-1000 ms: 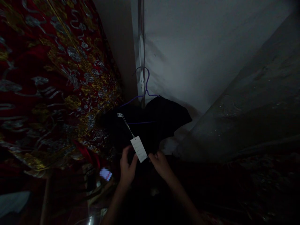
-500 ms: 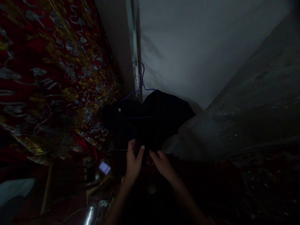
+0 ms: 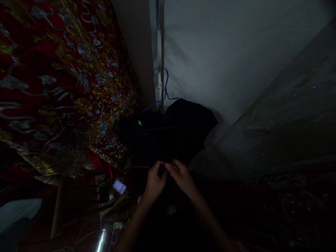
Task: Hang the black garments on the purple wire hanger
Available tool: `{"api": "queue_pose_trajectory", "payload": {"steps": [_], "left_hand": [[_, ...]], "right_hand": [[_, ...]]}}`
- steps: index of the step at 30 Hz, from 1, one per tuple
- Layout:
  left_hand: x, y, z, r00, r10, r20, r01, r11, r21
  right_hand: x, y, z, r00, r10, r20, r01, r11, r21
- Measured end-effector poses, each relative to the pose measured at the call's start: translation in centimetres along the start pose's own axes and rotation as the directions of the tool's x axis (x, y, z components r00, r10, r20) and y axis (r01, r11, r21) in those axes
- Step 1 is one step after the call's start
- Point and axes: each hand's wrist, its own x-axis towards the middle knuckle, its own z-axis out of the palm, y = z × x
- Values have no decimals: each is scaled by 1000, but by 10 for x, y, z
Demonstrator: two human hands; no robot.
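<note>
A dark shirt (image 3: pixel 194 120) hangs by its shoulders from a purple hanger (image 3: pixel 167 85), its neck opening loose and a small pale label (image 3: pixel 140 123) inside. My left hand (image 3: pixel 156 179) is at the lower front of the shirt, thumb and fingers bent into a pinch. Right beside it, my right hand (image 3: pixel 181 176) has its fingers curled, and its thumb meets the left fingertips. Both appear to hold the shirt's front between them. Dim light hides the exact bit of cloth in the fingers.
The hanger hooks onto a pale upright rail (image 3: pixel 159 56) against a white wall (image 3: pixel 225 52). Red cloth (image 3: pixel 78 77) with gold and silver embroidery hangs on the left. Low down stand a wooden leg (image 3: pixel 56 210), loose cables and a bright tube light (image 3: pixel 100 240).
My hands have come together, with the left fingers closing from a wider spread and the right thumb moving over to meet them. The view has shifted slightly; the shirt still hangs.
</note>
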Motion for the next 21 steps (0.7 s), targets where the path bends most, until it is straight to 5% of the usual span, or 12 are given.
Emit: {"api": "queue_pose_trajectory", "payload": {"steps": [4,8,11,15,21], "left_hand": [[-3,-1,0,995,2,-99,2,999,41],[-6,-3,-6,994,5,-113,2,998,62],[-9,-5,-11,990,24,-141,-14,997,70],[-13,-7,-15,979,33,-200,-16,996,85],[-16,-7,-14,982,64,-177,-44,992,115]], "right_hand": [[0,4,7,992,-96,-77,88,990,-109],[1,-1,5,999,-40,24,42,993,-113],[3,-10,2,982,80,170,-82,997,4],[6,-19,3,898,251,361,-326,931,165],[30,-54,-4,940,231,251,-306,898,317]]}}
